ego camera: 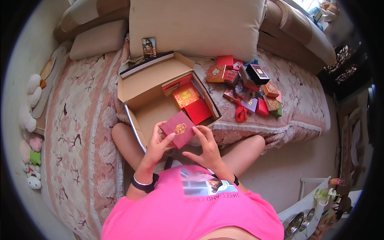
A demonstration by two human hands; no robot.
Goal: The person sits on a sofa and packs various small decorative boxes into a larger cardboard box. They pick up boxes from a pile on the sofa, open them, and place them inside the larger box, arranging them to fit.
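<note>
My left hand [158,141] grips a dark red gift box [180,132] by its left side; a gold emblem marks its lid. The fingertips of my right hand [207,147] touch the box's right corner, with the thumb spread away from it. Beyond my hands lies a large cardboard box [153,117] with its lid folded back. Along its right side sit an orange-red gift box with gold patterning [186,93], a plain bright red box [197,111] and a flat red case [177,84] near the back.
Right of the carton lies a pile of small gift boxes [259,74] with a red pouch [241,113]. A phone [149,48] leans against the large cushion [195,27]. Plush toys [33,102] line the left edge. Metal bowls [294,223] stand on a low table [312,201] at lower right.
</note>
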